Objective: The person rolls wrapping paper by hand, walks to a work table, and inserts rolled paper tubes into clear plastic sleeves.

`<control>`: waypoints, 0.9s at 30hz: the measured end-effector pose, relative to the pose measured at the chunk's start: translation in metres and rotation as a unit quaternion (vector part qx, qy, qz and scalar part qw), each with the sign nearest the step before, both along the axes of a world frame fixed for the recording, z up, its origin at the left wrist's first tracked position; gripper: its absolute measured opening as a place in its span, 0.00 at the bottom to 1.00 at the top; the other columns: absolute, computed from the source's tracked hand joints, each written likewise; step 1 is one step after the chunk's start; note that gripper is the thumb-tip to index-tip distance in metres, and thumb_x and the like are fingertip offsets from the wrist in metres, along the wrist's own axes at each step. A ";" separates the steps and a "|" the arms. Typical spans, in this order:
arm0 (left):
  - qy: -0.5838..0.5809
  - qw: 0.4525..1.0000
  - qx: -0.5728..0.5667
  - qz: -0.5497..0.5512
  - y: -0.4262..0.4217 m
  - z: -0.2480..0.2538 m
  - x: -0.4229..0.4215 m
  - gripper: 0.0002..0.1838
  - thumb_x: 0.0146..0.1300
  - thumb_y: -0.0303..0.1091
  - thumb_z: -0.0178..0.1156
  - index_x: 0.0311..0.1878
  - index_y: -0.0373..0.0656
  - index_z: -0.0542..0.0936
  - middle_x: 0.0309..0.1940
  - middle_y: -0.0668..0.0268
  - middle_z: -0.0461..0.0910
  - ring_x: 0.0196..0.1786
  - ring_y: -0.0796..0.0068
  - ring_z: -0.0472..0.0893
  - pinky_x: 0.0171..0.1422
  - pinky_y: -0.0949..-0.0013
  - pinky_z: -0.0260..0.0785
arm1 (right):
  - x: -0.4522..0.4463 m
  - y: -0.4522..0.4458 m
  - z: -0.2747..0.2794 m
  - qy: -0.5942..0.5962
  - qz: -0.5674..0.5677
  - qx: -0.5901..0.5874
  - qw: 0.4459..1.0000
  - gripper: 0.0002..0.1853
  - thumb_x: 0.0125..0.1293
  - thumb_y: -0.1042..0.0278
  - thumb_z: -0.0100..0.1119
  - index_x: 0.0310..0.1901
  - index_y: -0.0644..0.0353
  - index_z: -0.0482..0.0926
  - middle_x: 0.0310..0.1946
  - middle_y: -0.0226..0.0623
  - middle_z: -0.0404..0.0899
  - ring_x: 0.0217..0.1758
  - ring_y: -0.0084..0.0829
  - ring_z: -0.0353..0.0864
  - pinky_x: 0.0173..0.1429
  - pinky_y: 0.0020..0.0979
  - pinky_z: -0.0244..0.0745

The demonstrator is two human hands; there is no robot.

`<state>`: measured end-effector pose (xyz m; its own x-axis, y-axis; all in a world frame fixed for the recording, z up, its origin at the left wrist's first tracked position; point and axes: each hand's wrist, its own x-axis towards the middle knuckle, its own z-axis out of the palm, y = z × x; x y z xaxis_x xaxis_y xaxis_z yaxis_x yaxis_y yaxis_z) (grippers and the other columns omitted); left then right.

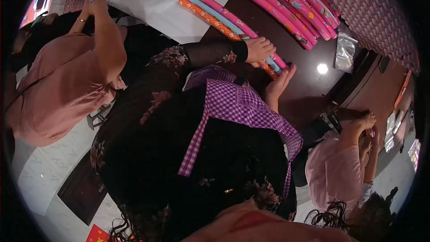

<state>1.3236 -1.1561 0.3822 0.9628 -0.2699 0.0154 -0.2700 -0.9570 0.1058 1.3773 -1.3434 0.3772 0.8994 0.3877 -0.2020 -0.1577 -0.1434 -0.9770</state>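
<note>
My left hand (260, 49) is wrapped over a bundle of three patterned rolls near their lower end. The bundle has a pink roll (224, 12), a light blue roll (210, 14) and an orange roll (204, 16), lying side by side. My right hand (280, 85) has its fingers stretched out, with the palm against the lower ends of the rolls. Part of the orange roll shows below my left hand. A purple checked apron (242, 101) covers my front, just below the hands.
Several pink rolls (277, 4) lie on the dark table (313, 78), near clear plastic packets (346, 51). White sheeting (148, 0) covers the upper left. One person (67, 80) is at the left; another (338, 166), at the right, handles a small item.
</note>
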 end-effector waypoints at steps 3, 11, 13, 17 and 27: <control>-0.025 1.000 -0.002 0.005 -0.002 -0.004 0.001 0.50 0.36 0.59 0.71 0.60 0.33 0.68 0.50 0.61 0.72 0.53 0.65 0.70 0.56 0.66 0.61 | 0.001 0.002 -0.005 -0.009 0.008 -0.014 1.000 0.30 0.75 0.56 0.36 0.70 0.69 0.50 0.72 0.51 0.48 0.75 0.41 0.48 0.76 0.38 0.42; -0.023 1.000 -0.021 0.002 0.001 -0.022 0.002 0.49 0.35 0.56 0.71 0.60 0.35 0.68 0.51 0.62 0.71 0.53 0.66 0.70 0.56 0.66 0.61 | -0.007 0.019 -0.010 -0.020 -0.004 -0.040 0.999 0.31 0.75 0.54 0.37 0.71 0.66 0.50 0.74 0.49 0.40 0.76 0.44 0.46 0.75 0.42 0.45; -0.014 0.999 -0.032 0.009 0.000 -0.021 0.003 0.49 0.34 0.55 0.71 0.60 0.35 0.68 0.51 0.62 0.71 0.53 0.67 0.70 0.56 0.67 0.60 | -0.009 0.026 -0.007 0.001 -0.018 -0.038 0.999 0.31 0.75 0.54 0.37 0.71 0.66 0.50 0.74 0.49 0.41 0.76 0.44 0.46 0.74 0.43 0.45; -0.003 1.000 -0.007 0.010 -0.003 -0.019 0.004 0.44 0.40 0.53 0.69 0.59 0.36 0.69 0.49 0.63 0.72 0.53 0.68 0.70 0.56 0.67 0.60 | -0.011 0.032 -0.009 -0.019 -0.007 -0.052 0.998 0.31 0.75 0.52 0.36 0.71 0.65 0.51 0.74 0.50 0.39 0.75 0.46 0.45 0.74 0.43 0.45; -0.132 0.990 -0.009 0.036 -0.007 -0.050 0.001 0.27 0.56 0.49 0.54 0.52 0.38 0.73 0.47 0.66 0.72 0.52 0.70 0.69 0.56 0.67 0.59 | -0.023 0.056 -0.012 -0.068 0.074 -0.101 0.990 0.33 0.74 0.47 0.36 0.70 0.66 0.54 0.74 0.54 0.33 0.76 0.49 0.42 0.73 0.44 0.46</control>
